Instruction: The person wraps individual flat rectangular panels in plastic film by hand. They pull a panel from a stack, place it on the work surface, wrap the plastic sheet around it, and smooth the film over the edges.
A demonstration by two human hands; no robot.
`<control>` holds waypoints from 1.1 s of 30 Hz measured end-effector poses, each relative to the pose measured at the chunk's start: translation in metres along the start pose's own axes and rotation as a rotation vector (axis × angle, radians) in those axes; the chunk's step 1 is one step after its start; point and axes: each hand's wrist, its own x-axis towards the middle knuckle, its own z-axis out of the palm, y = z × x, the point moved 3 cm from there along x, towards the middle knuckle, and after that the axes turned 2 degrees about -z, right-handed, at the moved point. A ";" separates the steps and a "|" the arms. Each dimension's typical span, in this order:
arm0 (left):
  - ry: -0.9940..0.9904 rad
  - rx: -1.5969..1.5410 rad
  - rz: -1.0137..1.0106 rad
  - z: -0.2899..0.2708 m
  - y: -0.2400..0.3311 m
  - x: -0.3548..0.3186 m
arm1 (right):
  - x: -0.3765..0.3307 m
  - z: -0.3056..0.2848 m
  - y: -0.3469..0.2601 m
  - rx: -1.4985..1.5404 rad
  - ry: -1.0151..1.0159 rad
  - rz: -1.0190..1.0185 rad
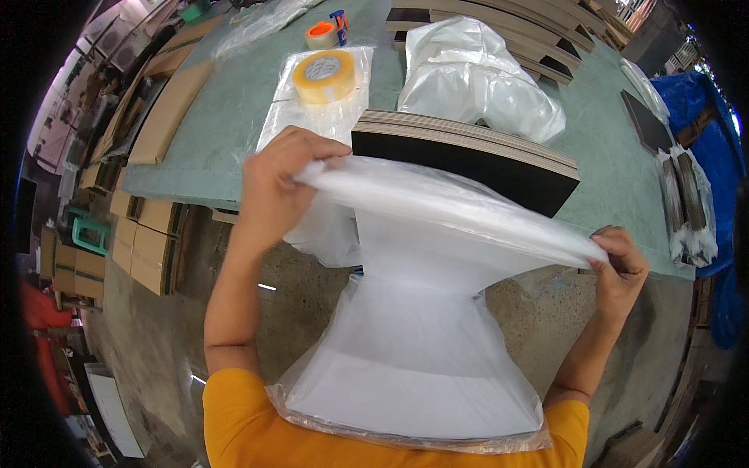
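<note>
Bagging step, mouth-opening phase: the left hand point(273, 187) and the right hand point(620, 269) each pinch the rim of a clear plastic bag point(413, 335) and stretch it wide, just off the near edge of the green worktable point(211, 148), while a flat white panel point(413, 390), apparently already inside, rests against the person's chest. The next move probably calls for an even pull on both rims. Open floor lies below, but the dark-faced board stack point(468, 160) at the table's near edge crowds the bag mouth; a tape roll point(324, 76) sits farther back.
</note>
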 end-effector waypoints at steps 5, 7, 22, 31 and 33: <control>-0.497 -1.053 -0.528 0.011 -0.043 -0.045 | -0.019 -0.009 0.034 0.571 -0.289 0.313; -0.671 -1.235 -0.786 0.042 -0.057 -0.089 | -0.044 0.014 0.067 0.598 -0.431 0.431; -0.827 -0.852 -0.347 0.028 -0.007 -0.104 | -0.103 0.036 0.094 0.312 -0.488 0.592; -1.134 -0.895 -0.515 0.181 -0.014 -0.198 | -0.164 0.141 0.064 0.870 -1.366 0.423; -0.993 -0.626 -0.417 0.213 -0.044 -0.209 | -0.187 0.165 0.115 0.453 -1.370 0.280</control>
